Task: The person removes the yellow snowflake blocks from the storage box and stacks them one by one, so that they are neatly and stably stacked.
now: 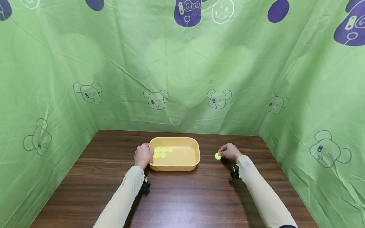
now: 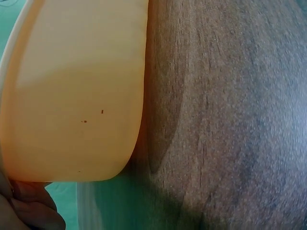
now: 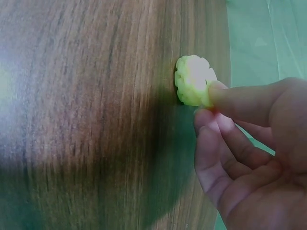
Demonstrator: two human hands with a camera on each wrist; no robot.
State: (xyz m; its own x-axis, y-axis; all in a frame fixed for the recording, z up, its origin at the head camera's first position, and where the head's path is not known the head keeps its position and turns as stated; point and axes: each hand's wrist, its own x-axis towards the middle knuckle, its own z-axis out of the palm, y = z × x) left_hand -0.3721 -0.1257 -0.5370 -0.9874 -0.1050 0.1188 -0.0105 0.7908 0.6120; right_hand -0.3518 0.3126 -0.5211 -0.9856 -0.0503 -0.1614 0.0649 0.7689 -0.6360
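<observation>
A shallow yellow plastic basin (image 1: 182,167) with rounded corners stands on the table. My left hand (image 1: 143,155) grips its left rim; in the left wrist view only some curled fingers (image 2: 36,206) show under the basin's end wall (image 2: 72,120). Inside, toward the left end, lie several yellow flower-shaped pieces (image 1: 163,155). To the right of the basin, my right hand (image 1: 230,151) pinches one more yellow-green flower-shaped piece (image 3: 193,79) by its edge between thumb and fingers. That piece is close over the table; whether it touches the wood I cannot tell.
The dark wood-grained table (image 1: 176,196) reaches back to a green cloth (image 1: 182,117) printed with bear heads, which also hangs at the left and right. Bare wood lies between the basin and my right hand. Each wrist carries a small black camera (image 1: 235,172).
</observation>
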